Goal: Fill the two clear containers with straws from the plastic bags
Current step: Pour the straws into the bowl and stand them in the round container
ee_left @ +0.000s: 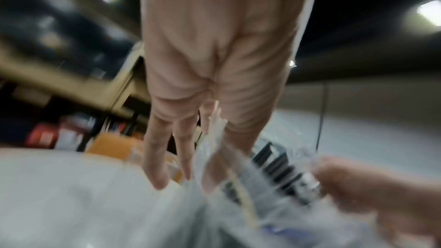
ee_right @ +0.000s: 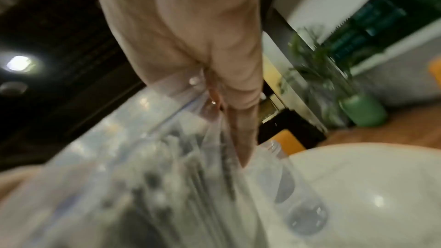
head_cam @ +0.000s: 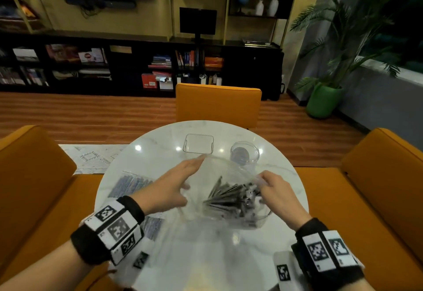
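A clear plastic bag (head_cam: 229, 171) with dark straws (head_cam: 231, 195) is held up over the round white table (head_cam: 206, 256) between both hands. My left hand (head_cam: 183, 176) has long, straight fingers along the bag's left upper edge. In the blurred left wrist view the film sits pinched between thumb and forefinger (ee_left: 210, 139). My right hand (head_cam: 265, 180) pinches the bag's right edge (ee_right: 222, 112), right beside the straw ends (ee_left: 274, 167). Behind the bag stand a square clear container (head_cam: 198, 143) and a round clear container (head_cam: 244, 152), which also shows in the right wrist view (ee_right: 305, 214).
Two more bags of bluish straws lie at the table's left (head_cam: 129, 184) and under my left wrist (head_cam: 152, 225). Orange chairs (head_cam: 218, 105) ring the table on three sides. A green potted plant (head_cam: 324, 100) stands at the far right.
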`<action>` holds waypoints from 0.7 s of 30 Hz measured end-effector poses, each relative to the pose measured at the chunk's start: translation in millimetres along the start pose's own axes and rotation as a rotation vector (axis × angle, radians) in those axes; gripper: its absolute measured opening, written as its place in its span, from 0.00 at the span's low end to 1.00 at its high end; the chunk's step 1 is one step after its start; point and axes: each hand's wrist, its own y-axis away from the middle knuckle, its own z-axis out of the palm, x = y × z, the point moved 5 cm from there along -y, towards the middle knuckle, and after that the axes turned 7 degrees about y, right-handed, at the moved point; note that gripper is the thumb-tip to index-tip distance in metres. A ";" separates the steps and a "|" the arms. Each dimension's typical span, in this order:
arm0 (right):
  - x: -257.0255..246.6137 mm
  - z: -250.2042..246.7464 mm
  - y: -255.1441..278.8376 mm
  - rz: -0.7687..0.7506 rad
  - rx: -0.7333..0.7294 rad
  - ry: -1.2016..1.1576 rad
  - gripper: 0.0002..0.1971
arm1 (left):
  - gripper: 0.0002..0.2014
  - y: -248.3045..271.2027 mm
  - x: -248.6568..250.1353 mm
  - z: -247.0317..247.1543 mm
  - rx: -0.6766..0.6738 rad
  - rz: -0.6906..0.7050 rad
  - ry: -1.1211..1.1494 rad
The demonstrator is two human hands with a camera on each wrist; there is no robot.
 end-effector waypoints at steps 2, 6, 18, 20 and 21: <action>-11.2 0.3 6.6 0.041 -0.031 -0.345 0.08 | 0.58 -0.2 2.9 9.4 -0.021 -0.013 0.189; -5.0 -9.8 6.5 0.028 0.105 -0.430 0.07 | 0.62 -3.7 -5.5 3.9 0.088 -0.036 0.050; 14.0 26.6 14.1 0.190 -0.134 -0.641 0.16 | 0.59 -8.2 -35.6 38.8 -0.040 -0.208 0.240; 15.3 27.7 15.1 0.217 -0.148 -0.658 0.14 | 0.57 -9.8 -35.6 39.1 -0.054 -0.217 0.313; 11.9 32.2 15.9 0.223 -0.212 -0.685 0.16 | 0.57 -11.5 -31.3 41.9 -0.065 -0.201 0.342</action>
